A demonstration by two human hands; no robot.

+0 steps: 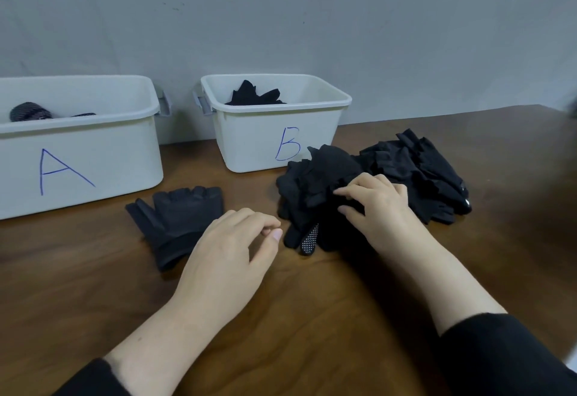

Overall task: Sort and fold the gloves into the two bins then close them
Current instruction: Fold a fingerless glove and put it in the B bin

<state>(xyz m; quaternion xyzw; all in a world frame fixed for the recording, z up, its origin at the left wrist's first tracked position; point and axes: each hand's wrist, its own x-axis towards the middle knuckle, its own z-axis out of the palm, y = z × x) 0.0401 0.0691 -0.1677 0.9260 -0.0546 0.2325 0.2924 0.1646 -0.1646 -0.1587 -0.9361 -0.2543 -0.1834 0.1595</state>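
- So nearest the camera, two black sleeves [512, 355] reach over a brown wooden table [312, 317].
- Left hand [231, 255] hovers just beside a flat black fingerless glove [178, 220], fingers loosely curled, thumb and fingertip close together but holding nothing (as far as I can see).
- Right hand [377, 205] sits on a messy heap of black gloves [374, 183], fingers curled into the fabric and gripping a bunch of it.
- One glove finger with white grip dots [309, 239] sticks out at the heap's near edge.
- Farther back, a white plastic bin marked A [78, 158] sits on the left with dark gloves inside.
- Beside it, a smaller white plastic bin marked B [274, 133] holds black gloves, right behind the heap. Both bins are open.
- Grey wall [312, 21] behind everything.
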